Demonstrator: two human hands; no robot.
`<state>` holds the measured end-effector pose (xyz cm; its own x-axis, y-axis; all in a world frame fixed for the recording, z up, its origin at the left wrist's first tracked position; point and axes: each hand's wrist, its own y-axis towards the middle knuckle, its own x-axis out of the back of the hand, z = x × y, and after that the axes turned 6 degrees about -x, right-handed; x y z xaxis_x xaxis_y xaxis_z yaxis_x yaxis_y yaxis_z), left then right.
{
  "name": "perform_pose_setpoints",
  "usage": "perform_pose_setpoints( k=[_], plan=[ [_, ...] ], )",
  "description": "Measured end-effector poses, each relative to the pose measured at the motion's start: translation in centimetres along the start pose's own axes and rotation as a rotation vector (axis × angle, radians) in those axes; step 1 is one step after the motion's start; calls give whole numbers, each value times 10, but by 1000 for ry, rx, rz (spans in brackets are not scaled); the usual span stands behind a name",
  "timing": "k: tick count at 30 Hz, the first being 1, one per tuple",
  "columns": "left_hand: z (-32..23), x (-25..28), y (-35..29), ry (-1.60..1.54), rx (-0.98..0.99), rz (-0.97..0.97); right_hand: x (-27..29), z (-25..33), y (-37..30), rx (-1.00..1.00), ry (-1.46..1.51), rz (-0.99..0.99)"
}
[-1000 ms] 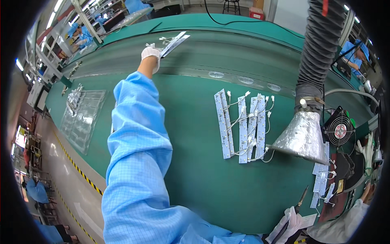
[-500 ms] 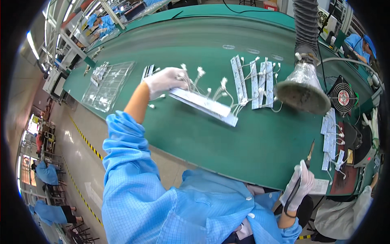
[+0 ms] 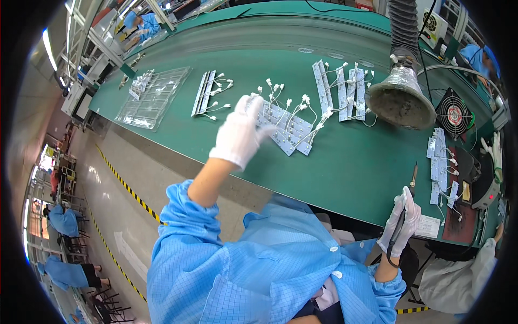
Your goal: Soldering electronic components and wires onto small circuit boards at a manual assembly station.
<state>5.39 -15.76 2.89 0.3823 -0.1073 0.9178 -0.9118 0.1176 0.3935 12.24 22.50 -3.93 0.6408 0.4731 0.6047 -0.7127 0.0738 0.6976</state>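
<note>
My left hand (image 3: pixel 240 132), in a white glove, is at the left end of a group of LED strip boards (image 3: pixel 286 127) on the green mat. Its thumb stands apart from the fingers and no board is gripped; whether a fingertip touches one I cannot tell. White wires with connectors trail from the boards' far side. My right hand (image 3: pixel 402 218), also gloved, is wrapped round a soldering iron (image 3: pixel 414 175), tip upward, at the near table edge. Further LED strips (image 3: pixel 203 93) lie left of the group, and more strips (image 3: pixel 350 94) lie to its right.
A fume extraction hose (image 3: pixel 402 100) hangs over the right of the green table (image 3: pixel 334 178). Beyond are a round-grilled fan (image 3: pixel 453 116), stacked LED boards (image 3: pixel 440 162) and a soldering station (image 3: pixel 483 189). Clear plastic trays (image 3: pixel 154 100) lie at the left. A person's sleeve (image 3: pixel 458 275) shows lower right.
The LED boards, tilted up in my left hand before, now lie flat on the mat with their faces up. That hand has loosened and come nearer. My right hand still holds the iron.
</note>
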Motion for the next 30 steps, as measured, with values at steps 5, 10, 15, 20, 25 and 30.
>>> perform_pose_setpoints(
  k=[5,10,15,20,25,30],
  plan=[
    [-58,-13,-4,63,128,105,0,1,1,-1,20,34],
    [-88,-35,14,82,90,81,1,5,-1,29,13,25],
    [-73,-48,17,102,-50,53,1,-3,-6,31,-16,32],
    [-68,-59,5,100,-81,13,1,-2,-3,21,-9,32],
    [-56,-72,12,279,-61,-158,0,-4,-4,9,34,-1],
    [-34,-77,50,-142,29,-268,3,-2,-4,-28,70,36]
  ],
)
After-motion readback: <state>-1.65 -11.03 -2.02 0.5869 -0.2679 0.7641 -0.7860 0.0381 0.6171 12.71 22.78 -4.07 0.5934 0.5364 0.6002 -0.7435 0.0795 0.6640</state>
